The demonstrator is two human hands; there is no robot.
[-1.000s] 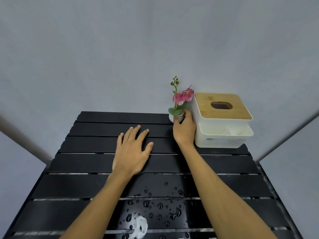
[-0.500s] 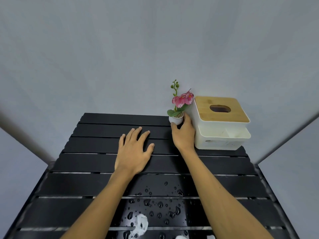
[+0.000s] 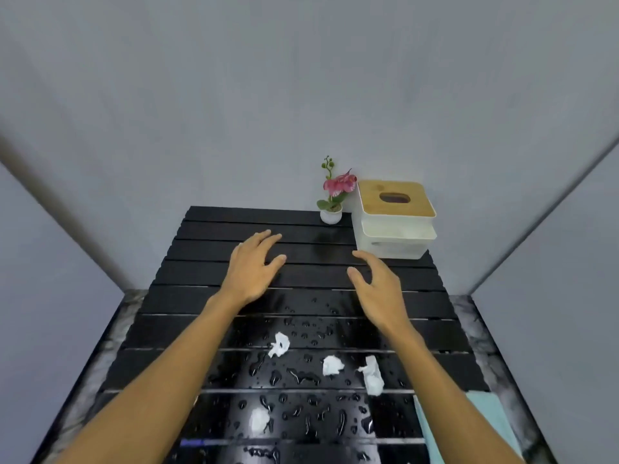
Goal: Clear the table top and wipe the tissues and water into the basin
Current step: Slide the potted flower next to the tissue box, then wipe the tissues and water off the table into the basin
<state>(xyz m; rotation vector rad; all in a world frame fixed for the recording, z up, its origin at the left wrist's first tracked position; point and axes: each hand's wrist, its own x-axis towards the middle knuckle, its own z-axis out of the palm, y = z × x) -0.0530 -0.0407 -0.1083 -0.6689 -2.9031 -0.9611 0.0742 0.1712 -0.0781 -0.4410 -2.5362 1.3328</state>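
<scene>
Black slatted worktop [image 3: 207, 333] seen from above, wet across the lower centre of the frame. Left hand [image 3: 253, 269] lying flat and spread on the dry slats at centre, holding nothing; right hand [image 3: 376, 286] hovering just right of centre, fingers loosely curled and apart, likewise empty. Crumpled tissues scattered among the water drops [image 3: 301, 376] in the lower half: one [image 3: 279, 344] at centre, a second [image 3: 332, 365] and a third [image 3: 373, 375] to its right, a fourth, blurred [image 3: 259, 420], lower down. Small potted flower [image 3: 331, 209] and white tissue box with wooden lid [image 3: 393, 219] parked side by side at the upper right, at the far edge of the slats. Pale green cloth [image 3: 492, 420] at the lower right, partly hidden behind the right forearm. No basin visible anywhere in frame, so target of the wiping impossible to place. Likely hazards, judged from this layout: water running through the gaps between slats instead of being swept off; soaked tissues tearing or smearing under a wiping stroke; a stroke toward the upper right wetting the box or tipping the light pot; a forearm dragging through the puddles and spreading them onto dry slats; cloth sliding off the near edge if nudged.
</scene>
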